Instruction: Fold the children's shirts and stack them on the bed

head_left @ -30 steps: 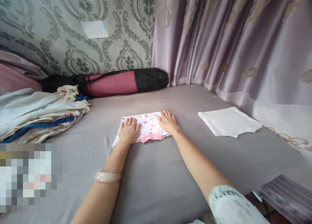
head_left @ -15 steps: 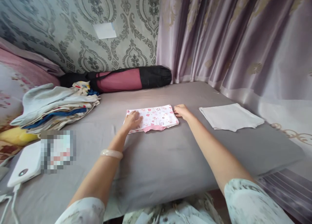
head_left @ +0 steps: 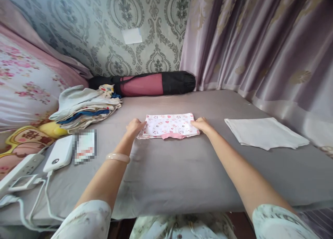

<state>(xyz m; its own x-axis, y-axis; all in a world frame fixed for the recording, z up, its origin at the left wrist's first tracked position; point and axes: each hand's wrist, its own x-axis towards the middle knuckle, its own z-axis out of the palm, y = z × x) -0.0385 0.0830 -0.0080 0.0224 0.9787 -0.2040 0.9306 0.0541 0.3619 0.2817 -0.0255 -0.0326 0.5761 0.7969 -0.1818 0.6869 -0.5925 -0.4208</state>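
A white folded garment (head_left: 169, 124) with a pink and red heart-and-flower print and pink trim lies in front of me on the grey sheet. My left hand (head_left: 135, 126) is closed on its left edge, thumb and fingers pinching the cloth. At the opposite edge, my right hand (head_left: 202, 125) pinches the right side the same way. The layers stick out a little at the lower left corner. A plain white folded garment (head_left: 266, 132) lies flat to the right, apart from my right hand.
A pile of clothes (head_left: 84, 107) stands at the left. Nearer are a white power bank (head_left: 59, 152), a blurred-out flat item (head_left: 85, 145), a power strip (head_left: 22, 173) and white cables. A black and pink roll bag (head_left: 142, 84) lies along the wall beside curtains (head_left: 249, 41).
My left hand has gone from lying on top of the printed garment to pinching its left edge. My right hand now grips the right edge. The view has turned left.
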